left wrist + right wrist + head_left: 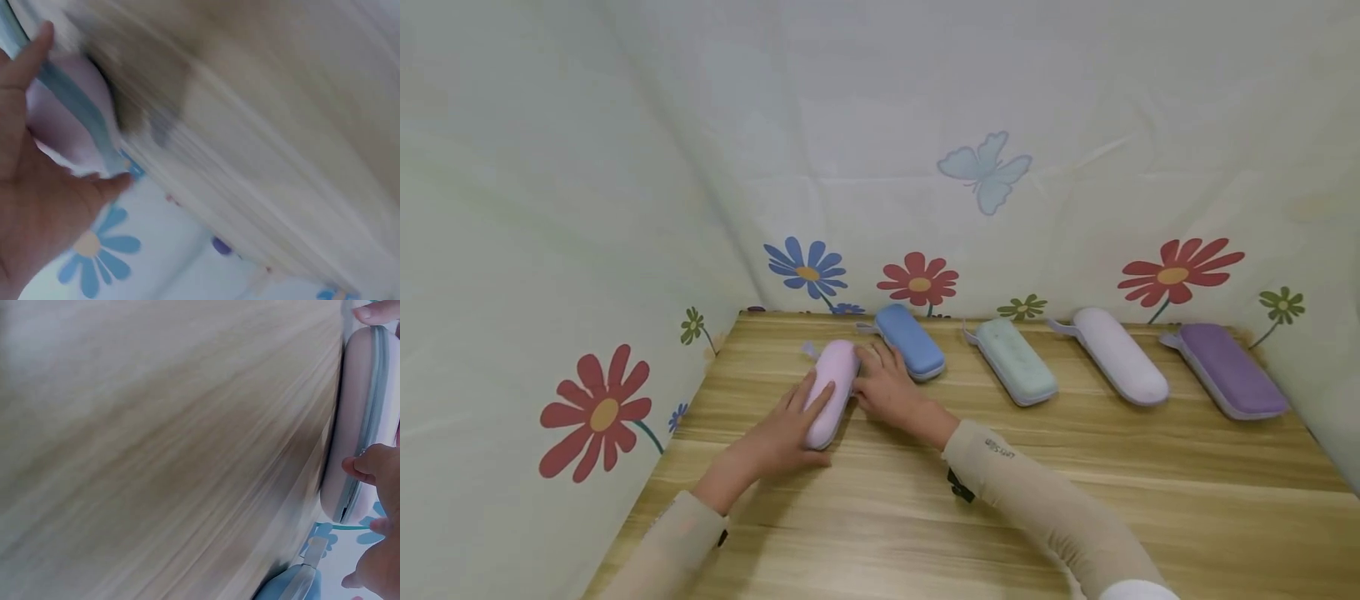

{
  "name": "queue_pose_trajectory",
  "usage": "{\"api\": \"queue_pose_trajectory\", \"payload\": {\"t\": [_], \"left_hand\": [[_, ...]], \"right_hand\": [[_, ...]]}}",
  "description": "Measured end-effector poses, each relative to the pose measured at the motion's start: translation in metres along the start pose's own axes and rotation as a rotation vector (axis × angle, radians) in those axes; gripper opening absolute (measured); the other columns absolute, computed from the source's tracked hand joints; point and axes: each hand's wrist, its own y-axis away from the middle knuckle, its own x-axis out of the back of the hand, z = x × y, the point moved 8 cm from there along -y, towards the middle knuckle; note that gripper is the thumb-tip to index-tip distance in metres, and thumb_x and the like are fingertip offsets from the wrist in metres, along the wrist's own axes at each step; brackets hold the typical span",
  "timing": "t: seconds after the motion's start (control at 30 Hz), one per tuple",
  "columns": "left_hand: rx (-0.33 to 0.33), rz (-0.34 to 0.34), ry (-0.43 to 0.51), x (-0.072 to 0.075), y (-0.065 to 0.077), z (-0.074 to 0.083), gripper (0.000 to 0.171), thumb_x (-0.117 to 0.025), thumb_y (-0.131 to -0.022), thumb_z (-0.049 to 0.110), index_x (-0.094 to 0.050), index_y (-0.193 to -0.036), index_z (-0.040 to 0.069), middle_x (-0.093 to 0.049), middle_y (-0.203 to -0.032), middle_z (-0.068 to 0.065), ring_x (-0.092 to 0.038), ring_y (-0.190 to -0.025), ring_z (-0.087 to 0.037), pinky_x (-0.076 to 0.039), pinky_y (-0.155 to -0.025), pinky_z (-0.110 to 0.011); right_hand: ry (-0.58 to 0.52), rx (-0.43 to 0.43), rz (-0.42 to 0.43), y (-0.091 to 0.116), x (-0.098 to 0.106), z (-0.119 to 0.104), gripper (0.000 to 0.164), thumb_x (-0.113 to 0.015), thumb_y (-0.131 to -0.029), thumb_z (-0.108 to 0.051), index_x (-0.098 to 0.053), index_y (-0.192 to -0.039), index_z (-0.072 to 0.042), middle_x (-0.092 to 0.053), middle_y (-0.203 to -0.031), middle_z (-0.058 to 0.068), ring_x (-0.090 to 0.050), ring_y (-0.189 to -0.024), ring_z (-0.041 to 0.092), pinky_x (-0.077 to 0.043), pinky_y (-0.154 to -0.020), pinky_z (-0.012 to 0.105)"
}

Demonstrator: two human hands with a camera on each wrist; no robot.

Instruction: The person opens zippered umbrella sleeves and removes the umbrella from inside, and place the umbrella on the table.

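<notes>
A pink zip case (830,406), long and rounded, lies at the left of the wooden table between both hands. My left hand (778,439) holds it from the left, fingers spread over its top and side and the thumb by its near end. Along the case's right side, my right hand (891,390) pinches at the grey zipper (369,419) with thumb and finger. The zipper pull itself is mostly hidden by those fingertips. In the left wrist view, the pink case (72,119) shows its end and pale blue-grey zip band. The case looks closed.
To the right stand a blue case (912,343), a mint green case (1017,362), a pale lilac case (1122,357) and a purple case (1232,371), each with a strap. The blue one lies close to my right hand. A flower-printed curtain (1000,225) hangs behind the table (880,533).
</notes>
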Motion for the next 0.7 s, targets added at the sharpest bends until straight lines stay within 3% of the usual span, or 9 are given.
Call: {"api": "queue_pose_trajectory", "payload": {"t": [0.13,0.27,0.43,0.57,0.7], "left_hand": [[-0.161,-0.014,-0.093,0.004,-0.002,-0.010,0.116,-0.085,-0.077,0.053,-0.019,-0.164,0.013,-0.006,-0.168,-0.023,-0.015,-0.150,-0.050,-0.028,-0.116,-0.062],[-0.261,-0.047,-0.113,0.005,-0.005,-0.017,0.116,-0.085,-0.077,0.054,-0.018,-0.164,0.015,-0.007,-0.170,-0.017,-0.014,-0.153,-0.045,-0.025,-0.118,-0.060],[-0.296,-0.077,-0.115,0.001,-0.009,-0.020,0.115,-0.080,-0.080,0.059,-0.014,-0.165,0.018,-0.002,-0.171,-0.012,-0.013,-0.154,-0.041,-0.021,-0.120,-0.058],[-0.296,-0.064,-0.113,-0.002,-0.010,-0.021,0.114,-0.077,-0.082,0.062,-0.013,-0.165,0.019,0.000,-0.171,-0.011,-0.012,-0.155,-0.039,-0.021,-0.121,-0.055],[-0.288,-0.050,-0.096,-0.001,-0.009,-0.019,0.113,-0.078,-0.082,0.061,-0.014,-0.165,0.018,-0.002,-0.171,-0.012,-0.013,-0.154,-0.040,-0.022,-0.121,-0.055]], "right_hand": [[-0.014,-0.029,-0.050,-0.001,-0.004,0.002,0.014,-0.066,-0.099,-0.033,-0.079,-0.104,-0.028,-0.034,-0.160,0.016,-0.023,-0.147,0.053,-0.030,-0.109,0.072],[-0.025,-0.053,-0.064,0.000,-0.007,0.005,0.015,-0.066,-0.099,-0.034,-0.079,-0.107,-0.029,-0.031,-0.162,0.018,-0.018,-0.148,0.054,-0.027,-0.110,0.073],[-0.032,-0.041,-0.065,0.002,-0.011,0.003,0.018,-0.064,-0.100,-0.034,-0.078,-0.110,-0.029,-0.029,-0.163,0.019,-0.017,-0.148,0.055,-0.025,-0.110,0.075],[-0.011,-0.021,-0.034,0.004,-0.013,0.001,0.019,-0.064,-0.100,-0.035,-0.078,-0.110,-0.026,-0.031,-0.162,0.018,-0.020,-0.147,0.055,-0.026,-0.109,0.075],[-0.015,-0.006,-0.001,0.006,-0.013,-0.002,0.020,-0.063,-0.101,-0.032,-0.077,-0.112,-0.022,-0.038,-0.158,0.019,-0.028,-0.145,0.052,-0.031,-0.111,0.069]]}}
